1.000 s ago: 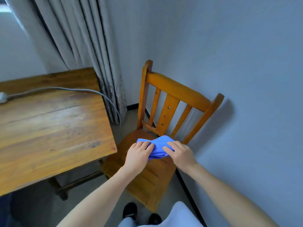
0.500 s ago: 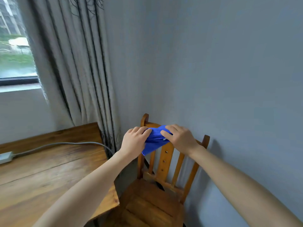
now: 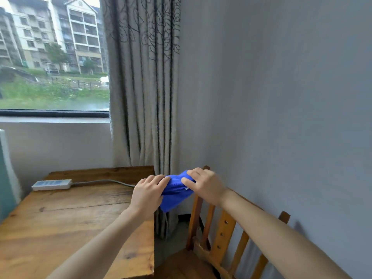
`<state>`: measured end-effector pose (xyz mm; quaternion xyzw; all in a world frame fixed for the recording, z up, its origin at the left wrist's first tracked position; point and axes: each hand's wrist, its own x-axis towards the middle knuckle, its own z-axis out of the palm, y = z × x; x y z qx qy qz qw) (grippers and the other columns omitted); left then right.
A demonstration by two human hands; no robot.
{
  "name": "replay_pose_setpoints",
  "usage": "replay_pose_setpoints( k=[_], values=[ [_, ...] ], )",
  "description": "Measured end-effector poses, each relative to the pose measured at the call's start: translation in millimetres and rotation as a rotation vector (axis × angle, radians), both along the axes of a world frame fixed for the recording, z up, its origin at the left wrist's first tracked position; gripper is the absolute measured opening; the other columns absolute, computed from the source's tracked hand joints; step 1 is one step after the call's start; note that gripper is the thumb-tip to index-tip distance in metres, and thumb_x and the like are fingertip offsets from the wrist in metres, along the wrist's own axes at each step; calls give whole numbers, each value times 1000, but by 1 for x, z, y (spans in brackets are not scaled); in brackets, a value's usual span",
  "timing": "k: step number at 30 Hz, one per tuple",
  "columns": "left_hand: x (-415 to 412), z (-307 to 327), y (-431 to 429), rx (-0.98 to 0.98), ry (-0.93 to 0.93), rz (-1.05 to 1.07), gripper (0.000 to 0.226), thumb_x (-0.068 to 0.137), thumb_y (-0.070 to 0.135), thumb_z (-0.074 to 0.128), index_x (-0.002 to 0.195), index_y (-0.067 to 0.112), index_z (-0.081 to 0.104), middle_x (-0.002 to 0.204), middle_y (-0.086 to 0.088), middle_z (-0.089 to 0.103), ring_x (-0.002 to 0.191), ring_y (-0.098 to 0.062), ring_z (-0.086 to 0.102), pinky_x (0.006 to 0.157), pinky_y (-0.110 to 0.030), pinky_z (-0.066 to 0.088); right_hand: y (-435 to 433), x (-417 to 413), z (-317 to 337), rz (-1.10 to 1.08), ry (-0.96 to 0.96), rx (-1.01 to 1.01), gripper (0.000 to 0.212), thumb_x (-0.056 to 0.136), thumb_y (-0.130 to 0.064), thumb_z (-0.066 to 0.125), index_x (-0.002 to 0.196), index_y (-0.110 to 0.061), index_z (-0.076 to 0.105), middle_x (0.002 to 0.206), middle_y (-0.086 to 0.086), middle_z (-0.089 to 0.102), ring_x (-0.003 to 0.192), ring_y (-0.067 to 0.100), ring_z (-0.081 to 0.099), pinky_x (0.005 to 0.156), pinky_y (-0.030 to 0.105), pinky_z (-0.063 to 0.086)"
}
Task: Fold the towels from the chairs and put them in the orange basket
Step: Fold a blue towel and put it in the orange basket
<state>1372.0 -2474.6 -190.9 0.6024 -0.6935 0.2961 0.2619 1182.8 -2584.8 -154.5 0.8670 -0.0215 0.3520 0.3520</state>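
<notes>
A bunched blue towel (image 3: 175,193) hangs in the air between both hands, above the gap between table and chair. My left hand (image 3: 148,193) grips its left end with curled fingers. Its right end is pinched by my right hand (image 3: 203,185). The wooden chair (image 3: 221,234) stands at the lower right against the wall; its seat shows nothing on it where visible. The orange basket is not in view.
A wooden table (image 3: 70,222) fills the lower left, with a white power strip (image 3: 52,184) and its grey cable on it. Grey curtains (image 3: 145,87) hang in the corner beside a window (image 3: 54,55). A grey wall (image 3: 281,97) runs along the right.
Both hands lifted the blue towel off the chair seat and up to chest height. The view swung upward and left, bringing the window into sight.
</notes>
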Motion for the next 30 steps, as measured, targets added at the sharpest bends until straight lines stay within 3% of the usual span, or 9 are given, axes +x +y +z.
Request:
replay_pose_setpoints(
  k=[5,12,15,17,19,21,24,27,30],
  values=[
    [-2,-14,65,19,58,277,73,42,12,89,102,20,49,89,1,72,69,-18,68,54,-24,53,16,37,-9,245,111,44,52,62,-19,82,98,-15,45,83,7,68,66,19,64,50,23,52],
    [-49,-50,187,56,141,663,70,40,6,86,100,18,53,87,0,72,65,-19,68,52,-25,53,90,65,-51,629,193,123,44,67,-17,76,98,-18,46,83,4,66,66,18,62,48,24,51],
    [-74,-70,242,83,185,809,53,44,6,77,93,19,64,83,4,72,61,-18,66,48,-21,50,138,70,-78,725,246,174,24,76,-16,58,96,-20,46,82,2,66,65,17,61,43,23,49],
    [-96,-81,277,106,229,911,41,57,13,60,96,25,57,80,8,70,60,-14,65,47,-18,47,172,71,-91,789,297,184,13,81,-20,43,92,-21,50,80,0,65,64,16,61,43,23,49],
    [-114,-88,306,141,270,1005,35,63,19,41,95,29,50,77,13,69,57,-10,63,47,-16,45,203,72,-96,851,333,206,23,81,-23,37,87,-22,59,76,-1,65,61,15,61,42,23,48],
    [-125,-90,326,164,294,1087,37,63,20,36,92,30,57,74,14,68,55,-9,61,47,-15,44,225,75,-99,885,365,215,28,80,-24,35,82,-23,63,72,-2,63,57,15,59,41,23,46],
    [-136,-86,352,205,281,1212,42,62,21,35,85,26,70,74,14,69,55,-9,62,47,-15,45,250,78,-104,931,397,235,16,74,-22,51,89,-21,57,76,-2,62,59,16,58,41,23,45],
    [-156,-84,381,236,293,1325,44,62,20,34,85,25,71,75,13,69,56,-10,63,47,-16,46,282,79,-108,1007,466,215,43,58,-19,70,96,-21,50,80,-2,62,62,17,58,43,24,45],
    [-177,-81,414,226,317,1398,48,61,18,31,85,25,72,75,13,70,56,-10,63,47,-15,47,321,73,-102,1111,447,186,44,59,-20,71,98,-20,49,79,-1,63,62,17,59,45,23,46]
  ],
)
